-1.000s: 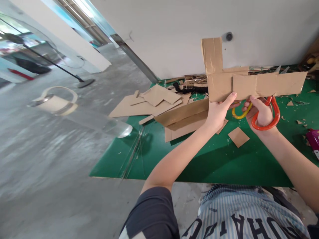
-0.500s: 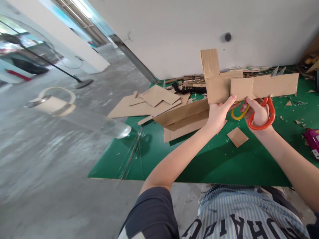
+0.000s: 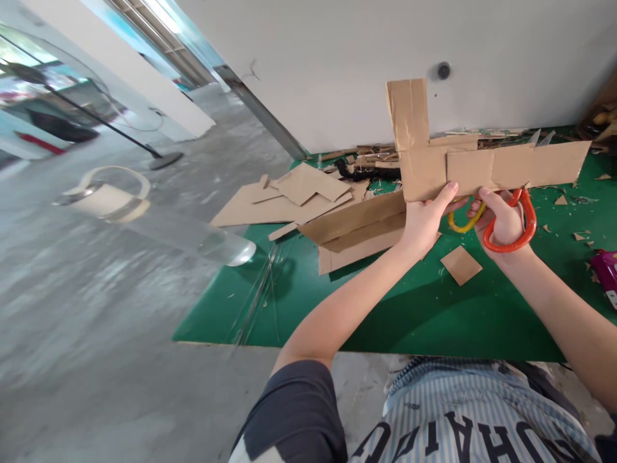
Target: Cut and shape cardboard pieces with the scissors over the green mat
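Note:
My left hand (image 3: 424,218) grips the lower edge of a cross-shaped piece of brown cardboard (image 3: 472,164), thumb pressed on its front, and holds it upright above the green mat (image 3: 337,302). My right hand (image 3: 504,222) is closed through the handles of orange-and-yellow scissors (image 3: 511,222), just under the cardboard's bottom edge. The blades are hidden behind the cardboard.
A pile of flat cardboard sheets (image 3: 308,206) lies left of my hands. A small cardboard square (image 3: 461,265) and scattered scraps lie on the mat. A purple object (image 3: 607,273) sits at the right edge. A clear tube (image 3: 159,222) overhangs the mat's left side. The white wall stands behind.
The cardboard piece and both hands dipped slightly half a second ago and have come back up. The grip on the cardboard and scissors is unchanged.

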The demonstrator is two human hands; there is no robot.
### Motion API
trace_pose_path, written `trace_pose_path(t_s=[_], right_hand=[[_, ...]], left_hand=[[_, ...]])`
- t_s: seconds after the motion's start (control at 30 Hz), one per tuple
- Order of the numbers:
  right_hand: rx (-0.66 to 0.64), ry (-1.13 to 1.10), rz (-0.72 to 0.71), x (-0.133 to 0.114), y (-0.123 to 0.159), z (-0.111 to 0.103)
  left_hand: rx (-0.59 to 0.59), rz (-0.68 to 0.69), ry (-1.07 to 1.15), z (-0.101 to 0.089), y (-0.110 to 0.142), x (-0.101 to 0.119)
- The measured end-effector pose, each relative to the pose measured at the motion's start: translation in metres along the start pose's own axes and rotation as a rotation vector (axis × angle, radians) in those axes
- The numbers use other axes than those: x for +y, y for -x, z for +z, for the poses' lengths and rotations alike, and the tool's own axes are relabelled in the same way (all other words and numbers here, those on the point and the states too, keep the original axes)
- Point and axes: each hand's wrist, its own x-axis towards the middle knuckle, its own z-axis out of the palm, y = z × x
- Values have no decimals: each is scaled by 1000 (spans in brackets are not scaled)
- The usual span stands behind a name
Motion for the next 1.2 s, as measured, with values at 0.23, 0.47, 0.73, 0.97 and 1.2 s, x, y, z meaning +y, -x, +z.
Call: trace_pose_path(t_s=[0.23,0.47,0.73,0.97,1.2], right_hand=[[-46,249,-32,9,-4,-9],[-110,793,-167,1,-19,-41],[-328,1307,-302,-9,-33,-66],[-494,1201,-256,-2,-11,-44],[-461,1122,-197,0,-3,-35]], left_hand=[[174,48,55,-1,-14,23],[273,159,211,-14,-33,69],[317,263,219,-38,-54,77],[310,144,207,-22,-42,55],[278,82,200,-12,-32,37]])
